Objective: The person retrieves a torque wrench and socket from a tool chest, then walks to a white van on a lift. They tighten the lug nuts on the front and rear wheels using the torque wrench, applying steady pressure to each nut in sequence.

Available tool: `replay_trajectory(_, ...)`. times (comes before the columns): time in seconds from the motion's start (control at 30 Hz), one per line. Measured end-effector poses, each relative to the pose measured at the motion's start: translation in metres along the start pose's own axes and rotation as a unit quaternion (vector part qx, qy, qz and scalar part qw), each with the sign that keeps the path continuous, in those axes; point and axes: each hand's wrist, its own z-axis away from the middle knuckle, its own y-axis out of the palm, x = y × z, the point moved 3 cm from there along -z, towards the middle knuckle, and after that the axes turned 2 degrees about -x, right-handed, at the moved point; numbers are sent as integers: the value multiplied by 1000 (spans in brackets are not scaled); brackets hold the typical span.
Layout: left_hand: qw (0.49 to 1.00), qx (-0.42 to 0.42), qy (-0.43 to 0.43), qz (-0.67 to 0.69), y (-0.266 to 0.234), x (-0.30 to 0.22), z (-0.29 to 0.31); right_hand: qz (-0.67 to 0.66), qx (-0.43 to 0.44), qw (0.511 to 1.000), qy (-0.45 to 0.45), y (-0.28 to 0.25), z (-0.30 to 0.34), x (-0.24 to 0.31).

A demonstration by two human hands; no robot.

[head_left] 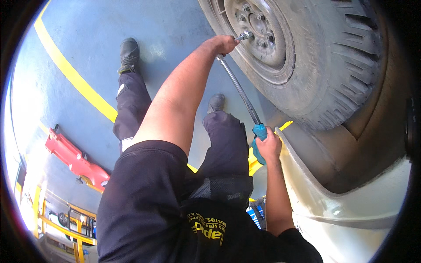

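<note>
A long chrome torque wrench (239,90) slants from the wheel down toward my right side. My left hand (224,44) is closed around its head end, beside the extension and socket (244,36) that reach a lug nut on the wheel. The wrench's drive head is mostly hidden under that hand. My right hand (269,144) grips the handle at the other end, where a teal cloth-like wrap (259,131) covers it. The dusty steel wheel (283,61) has several lug nuts around its hub and carries a worn, chunky-treaded tire (315,94).
A pale vehicle body panel (342,206) curves around the wheel well at right. My shoes (129,51) stand on the blue-grey floor (92,39), near a yellow painted line (70,72). A red wheeled creeper-like board (76,160) lies at left, with yellow metal frames (66,232) behind.
</note>
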Motion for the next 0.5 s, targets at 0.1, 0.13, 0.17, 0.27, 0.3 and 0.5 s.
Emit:
replay_trajectory(0.1,999,28,-11,24,1,7,-5,38,23,999,-7,-49,14,22)
replay_trajectory(0.13,999,30,-22,37,1,8,-6,47,32,998,-5,-58,15,26)
replay_trajectory(0.17,998,37,-14,52,3,13,-9,54,38,998,-7,-64,10,32)
replay_trajectory(0.27,999,2,25,-27,16,42,-3,95,71,993,-17,-76,6,52)
replay_trajectory(0.3,999,3,25,-22,22,58,0,112,83,990,-22,-76,7,57)
replay_trajectory(0.5,995,71,75,-11,21,3,38,30,103,993,51,-42,40,9)
